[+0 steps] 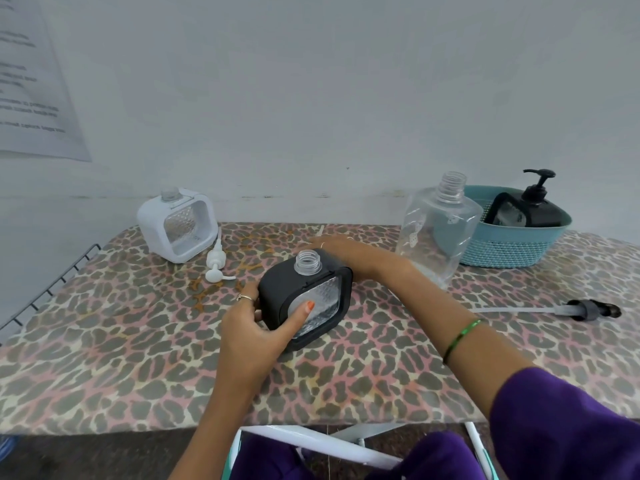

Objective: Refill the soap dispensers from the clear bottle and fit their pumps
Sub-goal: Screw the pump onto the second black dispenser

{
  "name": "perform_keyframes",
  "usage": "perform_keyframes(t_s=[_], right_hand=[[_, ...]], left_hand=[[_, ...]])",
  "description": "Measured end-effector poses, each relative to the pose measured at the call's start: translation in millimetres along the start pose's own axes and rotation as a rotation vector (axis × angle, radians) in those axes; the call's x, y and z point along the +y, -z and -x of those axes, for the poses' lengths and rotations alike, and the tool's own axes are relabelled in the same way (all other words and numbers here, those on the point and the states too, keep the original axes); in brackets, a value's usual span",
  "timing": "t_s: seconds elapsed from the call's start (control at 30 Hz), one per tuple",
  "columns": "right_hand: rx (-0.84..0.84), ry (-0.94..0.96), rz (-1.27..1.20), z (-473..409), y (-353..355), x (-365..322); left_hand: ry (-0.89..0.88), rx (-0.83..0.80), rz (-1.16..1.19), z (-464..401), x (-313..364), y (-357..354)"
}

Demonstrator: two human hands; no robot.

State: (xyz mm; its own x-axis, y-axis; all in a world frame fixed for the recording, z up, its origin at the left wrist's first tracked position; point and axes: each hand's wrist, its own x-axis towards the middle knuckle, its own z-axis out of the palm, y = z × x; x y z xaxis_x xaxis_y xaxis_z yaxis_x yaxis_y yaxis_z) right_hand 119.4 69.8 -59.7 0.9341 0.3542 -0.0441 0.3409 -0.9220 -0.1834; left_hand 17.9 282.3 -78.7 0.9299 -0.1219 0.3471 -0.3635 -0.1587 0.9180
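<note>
On table, left hand (258, 327) gripping uncapped black dispenser (304, 299), basket (512, 244) holding pump bottle (530, 209)

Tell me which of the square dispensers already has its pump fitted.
The black dispenser in the blue basket at far right. The black one in the left hand and the white one have bare open necks.

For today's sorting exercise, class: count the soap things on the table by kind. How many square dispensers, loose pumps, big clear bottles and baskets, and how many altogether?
Square dispensers: 3, white dispenser, black dispenser held by the left hand, black dispenser in the basket.
Loose pumps: 2, white pump, dark pump.
Clear bottles: 1, clear bottle.
Baskets: 1, blue basket.
Total: 7
</note>
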Motion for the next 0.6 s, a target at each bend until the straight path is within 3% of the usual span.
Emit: perform_keyframes(t_s=[0.2,0.47,0.6], right_hand=[[0.187,-0.044,-0.072,-6,-13,-2],[0.610,-0.210,-0.539,16,13,-13],[0.796,-0.162,-0.756,38,43,-29]], left_hand=[[-0.021,-0.001,-0.004,0,2,0],[-0.025,-0.003,-0.019,-1,2,-1],[-0.033,0.010,-0.025,-2,0,1]])
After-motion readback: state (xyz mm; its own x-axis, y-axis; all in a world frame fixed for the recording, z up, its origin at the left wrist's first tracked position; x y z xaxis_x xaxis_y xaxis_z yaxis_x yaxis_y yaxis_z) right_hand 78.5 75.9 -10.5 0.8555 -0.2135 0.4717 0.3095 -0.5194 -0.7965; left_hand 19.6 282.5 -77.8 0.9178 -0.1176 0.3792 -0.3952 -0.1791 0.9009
